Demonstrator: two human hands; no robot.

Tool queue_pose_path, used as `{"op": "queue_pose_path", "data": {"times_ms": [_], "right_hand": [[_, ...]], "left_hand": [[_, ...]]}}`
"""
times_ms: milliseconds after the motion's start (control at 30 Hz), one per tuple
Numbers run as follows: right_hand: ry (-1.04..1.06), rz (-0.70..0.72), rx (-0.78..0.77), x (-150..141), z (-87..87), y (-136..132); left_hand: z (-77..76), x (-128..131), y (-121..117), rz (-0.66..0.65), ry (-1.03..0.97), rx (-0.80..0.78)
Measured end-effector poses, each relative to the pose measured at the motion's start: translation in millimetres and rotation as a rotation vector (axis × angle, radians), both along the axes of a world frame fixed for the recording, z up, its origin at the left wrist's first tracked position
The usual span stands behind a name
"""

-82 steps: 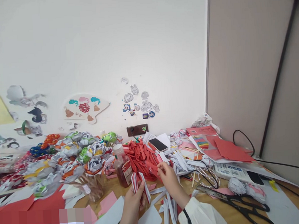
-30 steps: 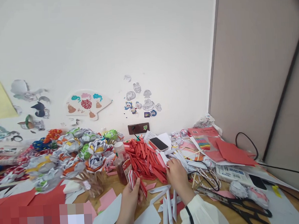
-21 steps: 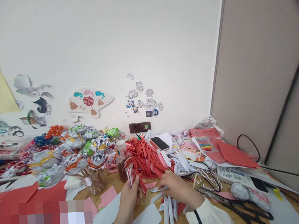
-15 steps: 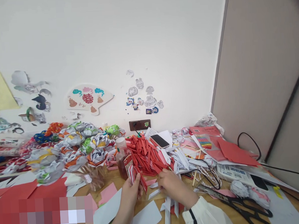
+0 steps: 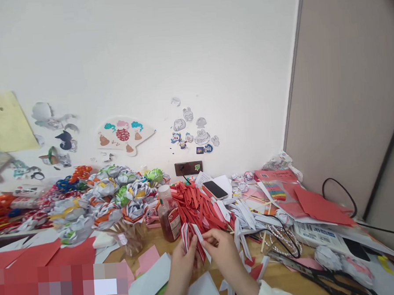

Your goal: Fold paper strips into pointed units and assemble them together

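Note:
My left hand (image 5: 180,263) is closed around a small bundle of folded red and white paper strips (image 5: 185,237), which stand up between thumb and fingers. My right hand (image 5: 224,248) pinches a folded white paper strip (image 5: 198,233) right beside that bundle. Just behind the hands stands a bottle of dark red liquid (image 5: 167,219) with a pale cap. A heap of folded red paper strips (image 5: 195,205) lies beyond my fingers, and folded white strips (image 5: 245,215) are piled to its right.
Paper flowers (image 5: 107,196) crowd the left back, above a bundle of sticks (image 5: 132,240). A phone (image 5: 215,189) rests behind the red heap. Large black-handled scissors (image 5: 318,269) lie at right near bead strings (image 5: 276,240) and red sheets (image 5: 322,204). White sheets (image 5: 151,275) lie in front.
My right hand has left the strips on the table and come to the left hand, now with a white strip. The left hand's bundle appears lower and slightly right; the whole view has shifted.

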State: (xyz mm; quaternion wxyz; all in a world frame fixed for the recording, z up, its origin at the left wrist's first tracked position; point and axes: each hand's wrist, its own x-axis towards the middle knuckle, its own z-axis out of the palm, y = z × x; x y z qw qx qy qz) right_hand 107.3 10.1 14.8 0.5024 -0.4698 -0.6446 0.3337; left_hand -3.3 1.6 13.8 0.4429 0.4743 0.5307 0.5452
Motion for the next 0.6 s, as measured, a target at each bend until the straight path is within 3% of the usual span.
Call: {"op": "queue_pose_path", "data": {"times_ms": [167, 267, 467, 600], "right_hand": [[-0.193, -0.098, 0.174, -5, -7.3, -2], [-0.197, -0.126, 0.25, -8, -8.8, -5], [-0.145, -0.073, 0.203, -11, -5.4, -11], [-0.002, 0.017, 0.122, -4, -6.5, -1]], "left_hand": [[-6.2, -1, 4, 0.087, 0.045, 0.049], [-7.3, -1, 5, 0.114, 0.031, 0.076], [-10.7, -1, 5, 0.091, -0.03, 0.025], [-17.0, -2, 10, -0.061, -0.104, -0.033]]}}
